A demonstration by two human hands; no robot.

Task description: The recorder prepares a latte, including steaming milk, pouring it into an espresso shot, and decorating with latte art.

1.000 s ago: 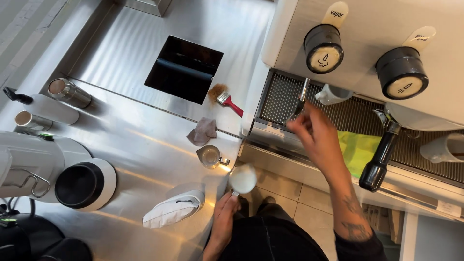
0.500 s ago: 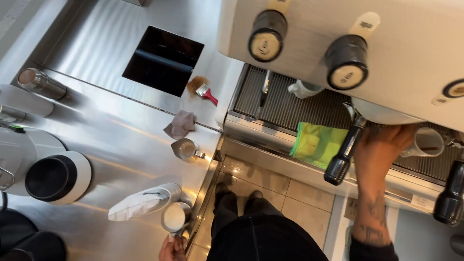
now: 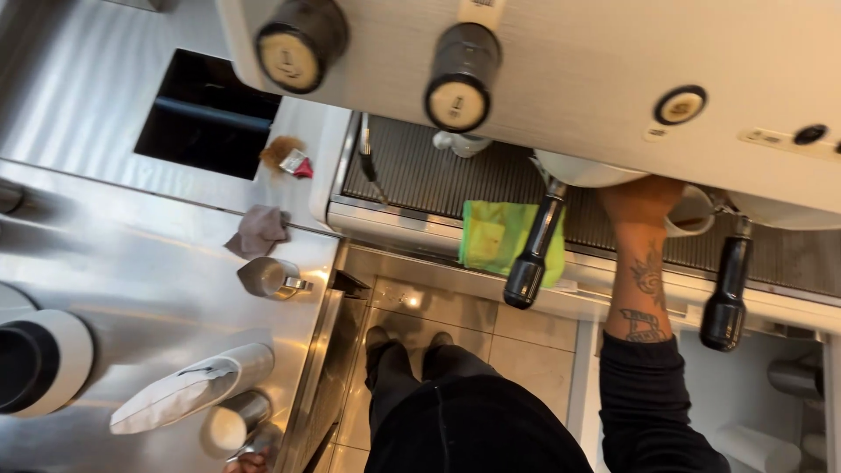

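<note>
R hand [image 3: 646,200] is reaching in under the espresso machine [image 3: 613,79], over the drip tray grate [image 3: 420,180]. It's sitting right against a white cup [image 3: 692,213] that's standing on the grate betw. two black portafilter handles [image 3: 534,250] & [image 3: 727,293]. Fingers are tucked up under the machine body, so can't tell how wide they're spread or whether they're actually gripping the cup; only the back of the hand & tattooed wrist are showing.

L hand [image 3: 250,460] is barely peeking in at the bottom edge, fingertips touching a small steel pitcher [image 3: 235,422] w/ milky contents, standing on the steel counter [image 3: 131,289]. Grip itself is cut off by the frame, so can't tell how far it's closing.

Just beside the pitcher a white folded cloth [image 3: 188,390] is lying. Further up the counter: another small steel jug [image 3: 270,277], a grey rag [image 3: 259,231], a brush w/ red handle [image 3: 289,158]. A green cloth [image 3: 499,236] is draping over the tray's front edge.
</note>
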